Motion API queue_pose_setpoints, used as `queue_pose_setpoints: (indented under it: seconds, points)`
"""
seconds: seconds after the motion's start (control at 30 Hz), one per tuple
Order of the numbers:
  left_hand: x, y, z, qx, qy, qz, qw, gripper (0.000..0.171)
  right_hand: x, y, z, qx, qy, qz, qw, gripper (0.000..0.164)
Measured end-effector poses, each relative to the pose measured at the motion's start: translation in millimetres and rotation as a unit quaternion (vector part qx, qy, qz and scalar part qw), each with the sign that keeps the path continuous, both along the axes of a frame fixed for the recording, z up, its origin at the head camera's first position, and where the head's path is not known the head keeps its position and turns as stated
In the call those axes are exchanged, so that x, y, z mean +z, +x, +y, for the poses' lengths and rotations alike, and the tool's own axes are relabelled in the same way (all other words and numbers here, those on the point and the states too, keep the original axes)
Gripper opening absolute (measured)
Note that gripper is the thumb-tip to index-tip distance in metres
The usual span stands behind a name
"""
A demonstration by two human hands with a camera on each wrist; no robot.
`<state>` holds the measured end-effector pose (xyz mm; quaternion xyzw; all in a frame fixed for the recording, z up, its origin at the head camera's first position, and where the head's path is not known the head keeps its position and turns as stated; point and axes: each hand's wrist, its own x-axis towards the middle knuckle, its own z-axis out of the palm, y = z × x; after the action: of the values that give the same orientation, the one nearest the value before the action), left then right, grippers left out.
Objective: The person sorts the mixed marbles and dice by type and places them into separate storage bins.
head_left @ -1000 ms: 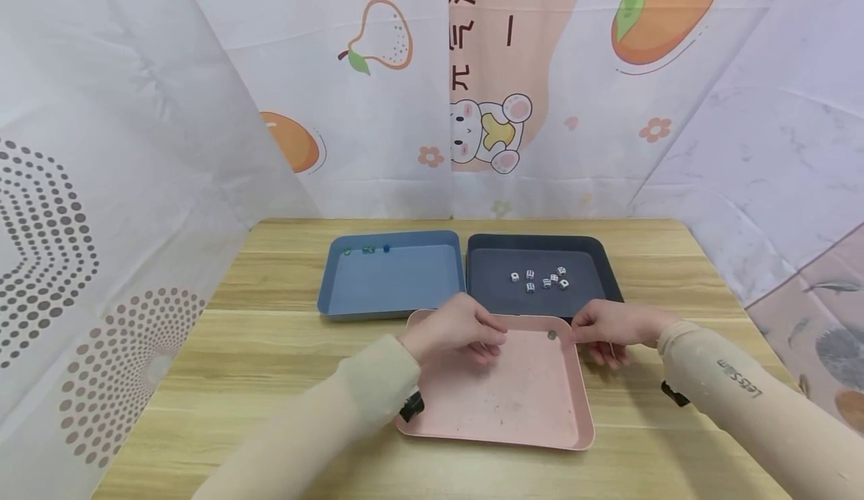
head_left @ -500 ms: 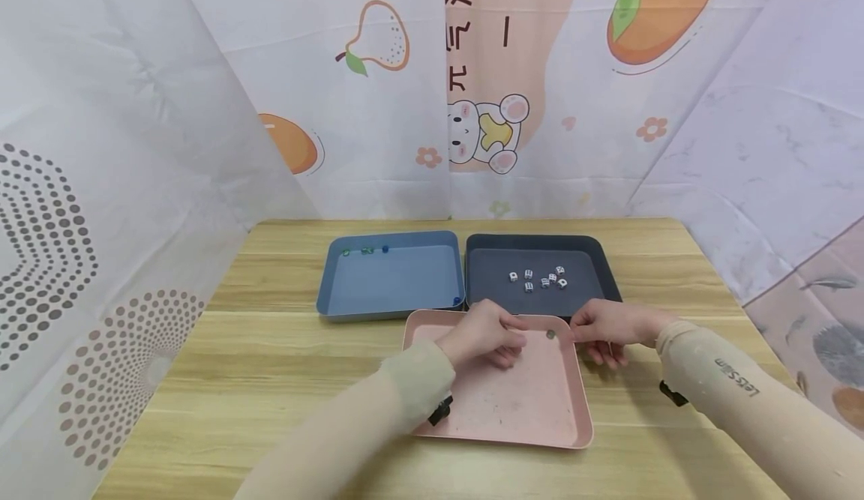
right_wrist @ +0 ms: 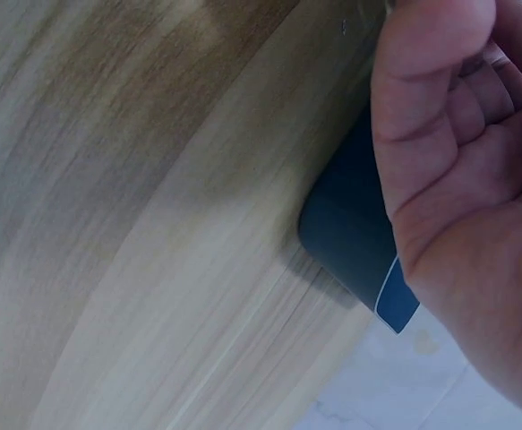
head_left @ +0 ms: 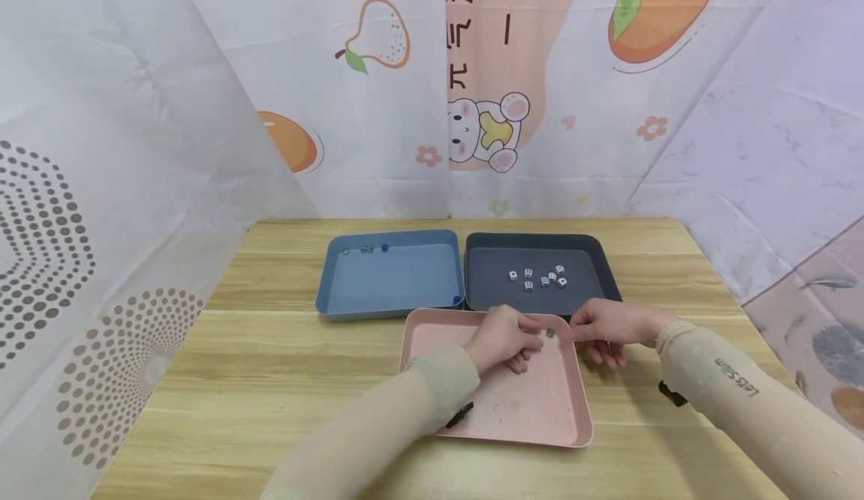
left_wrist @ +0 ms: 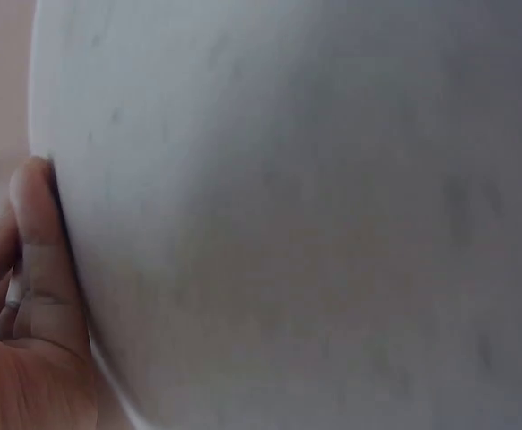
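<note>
In the head view my left hand (head_left: 506, 337) is over the pink tray (head_left: 513, 410), its fingers loosely bent and its fingertips just left of a small green piece (head_left: 550, 333) in the tray's far right corner. Nothing shows between those fingers; in the left wrist view the thumb and fingers (left_wrist: 41, 269) lie beside the pale tray surface. My right hand (head_left: 617, 327) pinches the pink tray's rim at that same corner, thumb and forefinger together. The right wrist view shows its curled fingers (right_wrist: 422, 116) above the wooden table.
Behind the pink tray stand a light blue tray (head_left: 398, 279) and a dark navy tray (head_left: 493, 282). Small green pieces (head_left: 367, 250) and blue pieces (head_left: 456, 300) lie in the former. Several white dice (head_left: 529, 285) sit in the latter. A printed curtain (head_left: 385, 148) rises behind the table.
My left hand has moved right across the pink tray, up to the green piece. A blue piece now shows in the light blue tray's near right corner. The right hand has stayed put.
</note>
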<state>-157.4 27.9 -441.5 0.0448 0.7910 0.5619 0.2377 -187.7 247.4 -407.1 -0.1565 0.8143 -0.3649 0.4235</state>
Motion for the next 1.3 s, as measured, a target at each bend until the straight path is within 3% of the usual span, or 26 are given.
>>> queue_pose_setpoints:
  seconds: [0.4,0.77,0.93,1.07,1.3]
  points:
    - [-5.0,0.5,21,0.022,-0.075,0.031,0.9965,0.022,0.5,-0.6,-1,-0.007,0.008,0.005,1.000,0.040]
    - [-7.8,0.1,33,0.004,-0.174,0.145,0.9739,0.011,1.8,0.3,1,0.000,-0.010,-0.002,1.000,0.041]
    - [-7.5,-1.2,34,-0.008,-0.200,0.157,0.9671,0.007,2.2,0.9,0,0.004,-0.013,0.003,1.000,0.041]
    - [-6.7,-2.2,33,-0.011,-0.198,0.149,0.9688,0.007,2.9,1.6,0,0.007,-0.014,0.007,1.000,0.041]
    - [-4.8,-2.5,24,-0.016,-0.151,0.128,0.9801,0.007,2.7,2.6,1,-0.004,-0.008,-0.002,1.000,0.040]
